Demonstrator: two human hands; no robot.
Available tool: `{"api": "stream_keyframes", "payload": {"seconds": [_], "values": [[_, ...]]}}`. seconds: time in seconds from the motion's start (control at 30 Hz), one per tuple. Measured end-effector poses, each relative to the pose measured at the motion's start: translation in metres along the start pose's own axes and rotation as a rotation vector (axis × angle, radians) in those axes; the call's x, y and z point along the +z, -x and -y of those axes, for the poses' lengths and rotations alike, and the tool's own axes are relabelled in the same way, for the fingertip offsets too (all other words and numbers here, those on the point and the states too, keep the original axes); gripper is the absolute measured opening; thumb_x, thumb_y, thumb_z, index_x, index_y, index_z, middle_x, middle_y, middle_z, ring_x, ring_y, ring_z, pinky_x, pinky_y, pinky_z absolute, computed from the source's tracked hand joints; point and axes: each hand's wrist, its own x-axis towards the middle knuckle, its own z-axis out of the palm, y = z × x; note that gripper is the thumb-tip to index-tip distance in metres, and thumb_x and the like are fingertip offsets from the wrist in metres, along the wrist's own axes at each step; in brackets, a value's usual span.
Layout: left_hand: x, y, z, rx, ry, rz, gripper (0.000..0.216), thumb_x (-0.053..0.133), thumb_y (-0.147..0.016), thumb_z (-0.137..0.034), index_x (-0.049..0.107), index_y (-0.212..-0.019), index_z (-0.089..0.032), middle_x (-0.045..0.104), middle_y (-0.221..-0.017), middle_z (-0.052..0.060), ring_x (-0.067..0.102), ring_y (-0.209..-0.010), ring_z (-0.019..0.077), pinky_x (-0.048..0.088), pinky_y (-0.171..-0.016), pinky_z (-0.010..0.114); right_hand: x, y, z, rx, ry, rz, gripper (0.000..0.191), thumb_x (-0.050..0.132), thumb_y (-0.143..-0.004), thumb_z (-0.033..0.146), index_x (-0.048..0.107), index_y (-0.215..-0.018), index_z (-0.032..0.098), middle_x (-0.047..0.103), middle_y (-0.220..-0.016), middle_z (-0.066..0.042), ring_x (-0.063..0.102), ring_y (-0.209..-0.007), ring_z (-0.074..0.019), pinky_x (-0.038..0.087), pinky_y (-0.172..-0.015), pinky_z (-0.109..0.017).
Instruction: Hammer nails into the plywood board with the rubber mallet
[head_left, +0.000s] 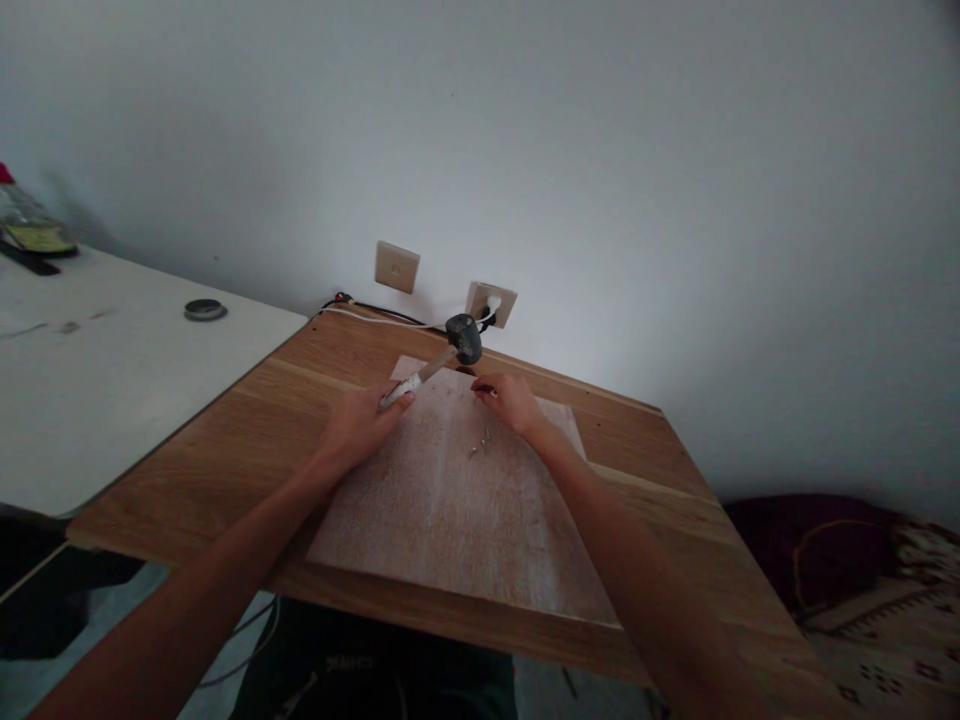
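Note:
My left hand [365, 420] is closed around the handle of a mallet [435, 364]. Its dark head [464, 339] points away from me, above the far edge of a pale wooden board [435, 510]. Over the far part of that board, my right hand [510, 400] has its fingers pinched together near the surface; what is between them is too small to make out. A few small metal nails or screws [480, 444] lie loose on the board, just nearer to me than the right fingers.
The board rests on a brown wooden table [262, 420] against the wall. Cables [390, 318] run along its back edge to a wall socket [491, 303]. At left, a white table [112, 370] bears a roll of tape [205, 310] and a bottle [34, 225].

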Motion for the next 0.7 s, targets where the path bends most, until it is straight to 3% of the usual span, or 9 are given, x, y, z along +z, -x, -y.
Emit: {"api": "stream_keyframes", "payload": {"seconds": [0.47, 0.7], "values": [[0.000, 0.001, -0.003, -0.004, -0.044, 0.033, 0.046, 0.048, -0.101, -0.050, 0.075, -0.128, -0.025, 0.080, -0.108, 0.007, 0.073, -0.101, 0.0279, 0.053, -0.086, 0.034, 0.011, 0.012, -0.007, 0.062, -0.007, -0.038, 0.015, 0.066, -0.097, 0.015, 0.077, -0.106, 0.019, 0.082, -0.105, -0.009, 0.077, -0.098, -0.0212, 0.056, -0.095, -0.033], [0.000, 0.000, -0.002, -0.015, -0.069, 0.045, 0.047, 0.048, -0.100, -0.050, 0.073, -0.132, -0.025, 0.080, -0.112, 0.008, 0.073, -0.105, 0.0295, 0.052, -0.087, 0.035, 0.009, 0.011, -0.003, 0.085, 0.071, -0.016, 0.008, 0.069, -0.097, 0.021, 0.076, -0.098, 0.017, 0.081, -0.100, -0.012, 0.075, -0.094, -0.0238, 0.054, -0.090, -0.034]]}}
